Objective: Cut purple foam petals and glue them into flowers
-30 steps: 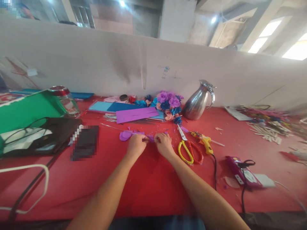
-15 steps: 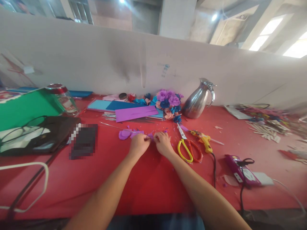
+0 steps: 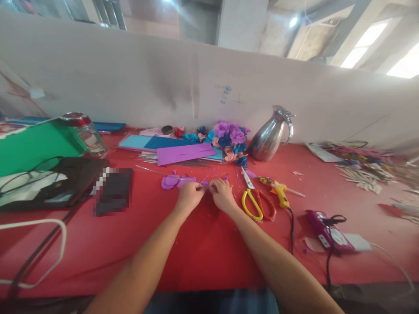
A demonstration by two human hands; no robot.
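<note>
My left hand [image 3: 190,195] is closed in a pinch at the middle of the red table. A small piece of purple paper [image 3: 205,183] shows at its fingertips. Close beside it, my right hand [image 3: 223,195] has its fingers curled in against the same piece; the exact grip is hidden. A thin wire [image 3: 150,169] runs from the upper left toward my left hand, where its end disappears. Cut purple paper petals [image 3: 170,182] lie just left of that hand. Scissors [image 3: 252,200] with one yellow and one red handle rest to the right of my right hand.
A yellow glue gun [image 3: 280,195] with a black cord lies beyond the scissors. Behind stand paper flowers [image 3: 230,134] and a metal jug [image 3: 270,137]. A purple strip [image 3: 183,153] tops blue sheets. A purple box [image 3: 327,231] sits right, a glass jar [image 3: 91,138] left.
Both hands keep nearly the same place and pinch, with only slight finger movement. The whole view has shifted very slightly; nothing on the table has visibly moved.
</note>
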